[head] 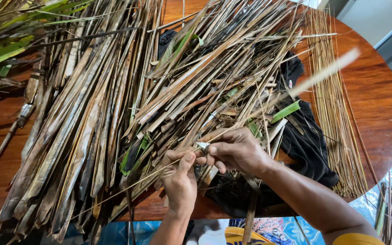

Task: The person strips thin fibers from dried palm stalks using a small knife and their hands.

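Leaf strip's [268, 102] far end motion-blurred

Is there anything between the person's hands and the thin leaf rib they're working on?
Nothing visible. Both the left hand and the right hand already pinch the thin leaf rib directly. It runs up to the right above the pile of dried leaf strips, and a small blade rests against it at the right hand's fingertips.

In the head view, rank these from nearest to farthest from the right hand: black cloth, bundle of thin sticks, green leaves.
From the right hand:
1. black cloth, just right of it.
2. bundle of thin sticks, at the table's right edge.
3. green leaves, far top left corner.
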